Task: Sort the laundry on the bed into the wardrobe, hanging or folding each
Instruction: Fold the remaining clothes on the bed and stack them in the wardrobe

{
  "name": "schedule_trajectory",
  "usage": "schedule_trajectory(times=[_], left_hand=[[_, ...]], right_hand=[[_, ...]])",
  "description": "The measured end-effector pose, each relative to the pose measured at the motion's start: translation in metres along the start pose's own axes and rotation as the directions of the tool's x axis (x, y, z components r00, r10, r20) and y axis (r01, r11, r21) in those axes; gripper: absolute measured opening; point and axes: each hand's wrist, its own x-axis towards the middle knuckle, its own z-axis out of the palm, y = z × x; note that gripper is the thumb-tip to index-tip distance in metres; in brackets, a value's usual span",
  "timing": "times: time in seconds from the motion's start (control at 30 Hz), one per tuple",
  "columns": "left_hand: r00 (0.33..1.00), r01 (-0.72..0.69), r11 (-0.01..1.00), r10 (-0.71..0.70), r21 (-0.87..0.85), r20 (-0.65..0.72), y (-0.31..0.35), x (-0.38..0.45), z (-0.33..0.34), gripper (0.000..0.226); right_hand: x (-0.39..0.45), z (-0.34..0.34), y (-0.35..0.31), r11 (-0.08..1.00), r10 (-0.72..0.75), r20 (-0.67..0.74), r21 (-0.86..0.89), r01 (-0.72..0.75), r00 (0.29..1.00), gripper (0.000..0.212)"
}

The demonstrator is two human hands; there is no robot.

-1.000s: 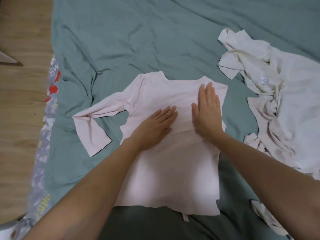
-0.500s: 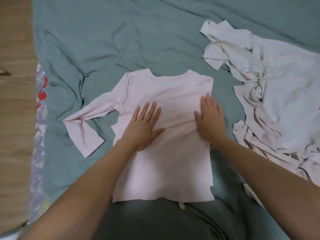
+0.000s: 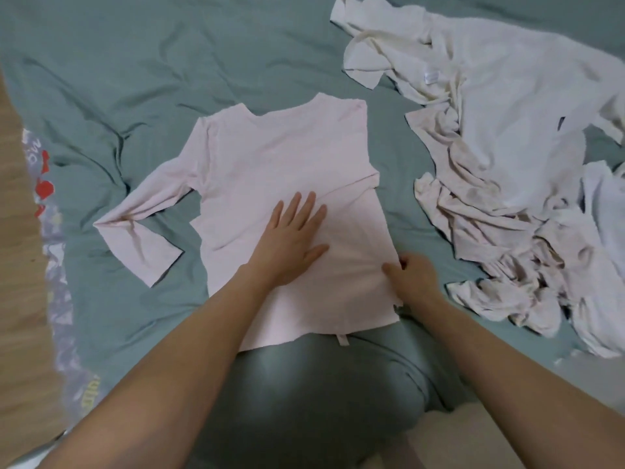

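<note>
At the far left a strip of wooden floor [image 3: 17, 265] is showing beside a patterned grey cover [image 3: 55, 252] that is peeking out along the edge of the bed; the green sheet [image 3: 135, 79] is lying wrinkled across the bed. A pale pink long-sleeved shirt [image 3: 270, 157] is lying flat in the middle of the sheet, its left sleeve [image 3: 142, 228] stretching out to the left and bending back toward the near side, its right side already folded in over the body. The left hand [image 3: 291, 242] is pressing flat on the middle of the shirt, its fingers straight and slightly apart; just to the right, the right hand [image 3: 414, 275] is gripping the shirt's right edge, its fingers curled on the cloth and the thumb lying on top. Further right, well apart from the shirt, a heap of crumpled white clothes [image 3: 507, 164] is lying on the sheet, reaching from the far side to the near right.
</note>
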Motion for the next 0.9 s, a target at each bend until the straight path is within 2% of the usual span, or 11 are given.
schedule_trajectory(times=[0.13, 0.23, 0.37, 0.5, 0.57, 0.63, 0.67, 0.73, 0.8, 0.83, 0.9], left_hand=[[0.998, -0.060, 0.997, 0.059, 0.042, 0.033, 0.005, 0.006, -0.002, 0.063], [0.999, -0.052, 0.998, 0.052, 0.046, 0.009, 0.011, 0.012, -0.006, 0.062], [0.999, 0.008, 0.999, -0.009, 0.033, 0.033, 0.016, 0.017, 0.000, 0.070], [0.997, 0.026, 0.999, -0.028, 0.021, 0.073, 0.022, 0.000, 0.008, 0.071], [0.997, -0.012, 0.999, 0.016, -0.049, 0.078, 0.025, -0.017, 0.011, 0.066], [0.996, 0.009, 0.981, -0.025, -0.195, -0.080, 0.027, -0.044, 0.013, 0.055], [0.962, 0.082, 0.948, -0.156, -0.306, -0.225, 0.028, -0.059, 0.014, 0.049], [0.740, 0.328, 0.766, -0.572, -0.552, -0.354, 0.028, -0.087, 0.017, 0.041], [0.504, 0.553, 0.473, -0.845, -0.686, -0.177, 0.027, -0.109, 0.022, 0.043], [0.438, 0.646, 0.346, -0.898, -0.680, -0.041, 0.024, -0.117, 0.028, 0.045], [0.378, 0.756, 0.190, -0.908, -0.627, 0.181, 0.017, -0.127, 0.041, 0.045]], right_hand=[[0.002, -0.009, 0.010, 0.968, 0.086, 0.001, -0.237, -0.083, 0.996, 0.013], [0.007, -0.011, 0.003, 0.958, 0.067, 0.028, -0.280, -0.056, 0.997, 0.024], [-0.003, -0.012, 0.001, 0.994, -0.015, 0.064, -0.110, 0.022, 0.998, 0.012], [-0.016, -0.019, 0.022, 0.995, 0.077, 0.217, -0.074, -0.062, 0.973, 0.017], [-0.021, -0.022, 0.030, 0.994, 0.083, 0.143, -0.078, -0.072, 0.986, 0.015], [-0.026, -0.020, 0.029, 0.998, 0.045, 0.066, 0.038, -0.047, 0.997, 0.016], [-0.028, -0.018, 0.026, 0.991, 0.033, 0.053, 0.125, -0.039, 0.998, 0.021], [-0.031, -0.011, 0.019, 0.970, 0.055, 0.061, 0.234, -0.068, 0.997, 0.029], [-0.031, -0.003, 0.016, 0.967, 0.108, 0.056, 0.225, -0.118, 0.993, 0.033], [-0.032, 0.001, 0.015, 0.972, 0.133, 0.036, 0.192, -0.137, 0.990, 0.033], [-0.036, 0.007, 0.014, 0.977, 0.148, -0.015, 0.156, -0.144, 0.989, 0.028]])
